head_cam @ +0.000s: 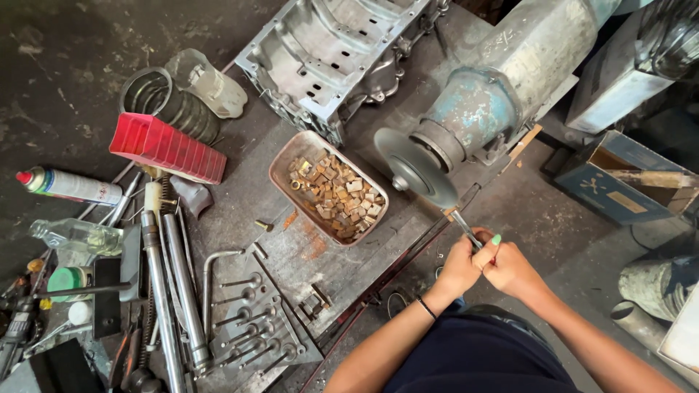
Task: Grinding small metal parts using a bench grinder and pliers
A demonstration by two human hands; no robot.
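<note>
I see: left hand (457, 268) and right hand (510, 269) gripping a thin metal tool (464, 227) at the grinding wheel (416, 169); tray of rusty blocks (291, 161) beside it.

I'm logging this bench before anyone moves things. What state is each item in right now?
left hand: closed on the thin metal tool
right hand: closed on the same tool
thin metal tool: tip held near the grinding disc
grinding disc: whether it is spinning cannot be told
metal tray: holds rusty small pieces
spray can: lying down, capped
clear bottle: lying down
engine valves: lying in rows
</note>
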